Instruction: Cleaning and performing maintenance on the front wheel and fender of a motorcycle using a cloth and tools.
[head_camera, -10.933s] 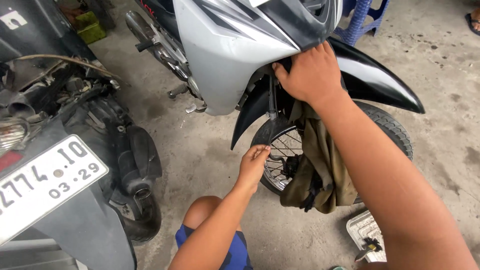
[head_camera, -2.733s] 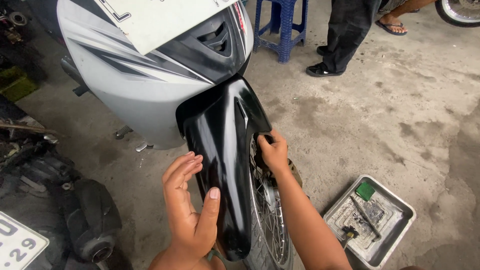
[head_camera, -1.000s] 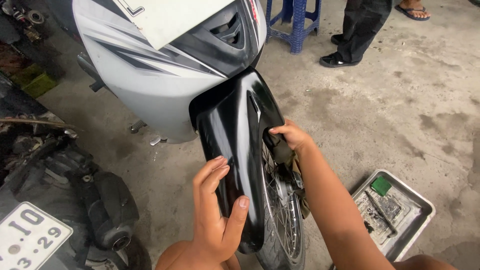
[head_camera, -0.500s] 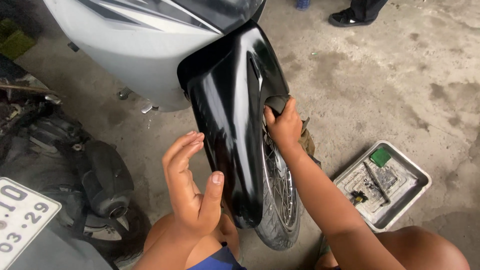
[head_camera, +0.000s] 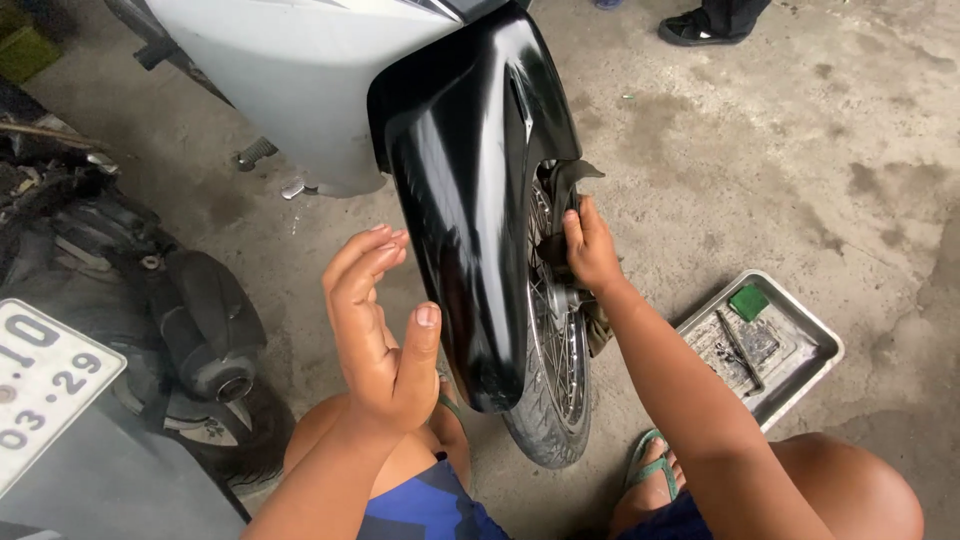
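My right hand (head_camera: 590, 250) is reaching in behind the black fender (head_camera: 470, 200), its fingers curling around something dark at the fork beside the spoked wheel (head_camera: 555, 370); I cannot tell whether they are truly gripping it or only pressing on it. My left hand (head_camera: 375, 320) is hanging open just beside the fender's other face, fingers straight and close together, thumb up, palm turned toward the glossy surface but not touching it. The fender is lying between my two hands, its long axis running from the grey-white body panel (head_camera: 300, 70) at the top down toward me, ending low over the tyre near my knees. The right hand is the nearer one, already in against the wheel; the left is standing off with a small gap. Beyond my right forearm a metal tray (head_camera: 800, 340) is sitting on the concrete floor (head_camera: 800, 150) with a green pad and a thin tool in it. To my left another motorbike's dark parts and a white number plate (head_camera: 45, 385) are crowding in. Compared with half a second ago, my head is dipping closer, so the fender is filling more of the view, while my right hand is staying at the same spot by the fork and my left is keeping its open, hovering pose.
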